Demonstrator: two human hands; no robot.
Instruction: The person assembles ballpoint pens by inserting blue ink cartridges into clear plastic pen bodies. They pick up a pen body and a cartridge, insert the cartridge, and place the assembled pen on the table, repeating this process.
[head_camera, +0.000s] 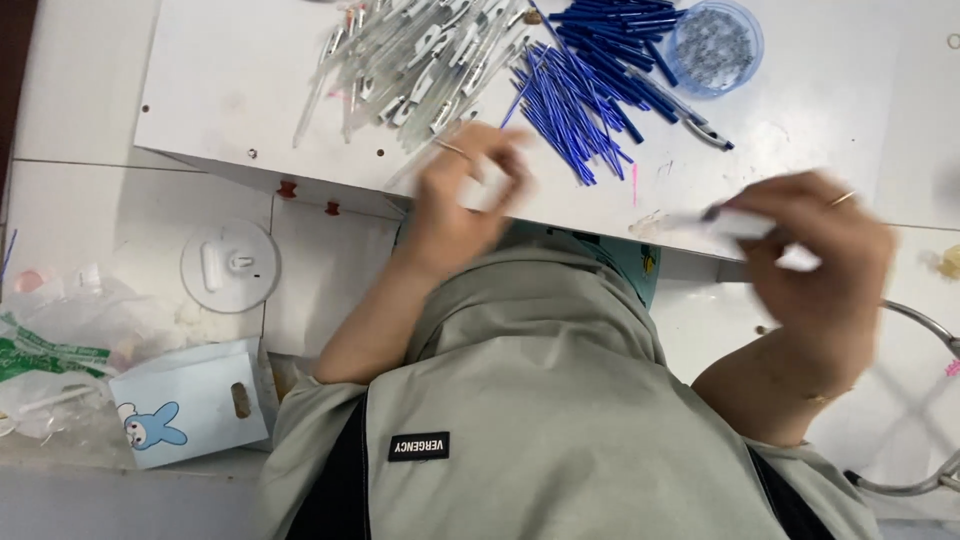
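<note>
The person's left hand (465, 195) hovers at the near edge of the white counter (230, 90), its fingers (505, 165) curled loosely inward; motion blur hides whether anything thin is pinched between them, so I cannot tell. Just beyond those fingertips lies a heap of clear pen barrels (415, 65), fanned so that single pieces can be drawn off its near side. To the inner side of the same fingers, a pile of blue ink refills (580, 105) spreads out, its loose ends pointing back toward the hand, equally within reach.

The right hand (815, 255) is off to the other side, thumb and fingers closed around a pale, partly assembled pen (735, 222) whose dark tip sticks out past the fingertips toward the left hand. It is held level and clear of the counter. Beyond those fingers, a round clear blue tub (715, 45) of tiny parts sits next to the refills. Farther off the left hand's outer side stand a small paper carton with a blue rabbit (185, 405) and crumpled plastic bags (55, 350), apart from the sorted piles.
</note>
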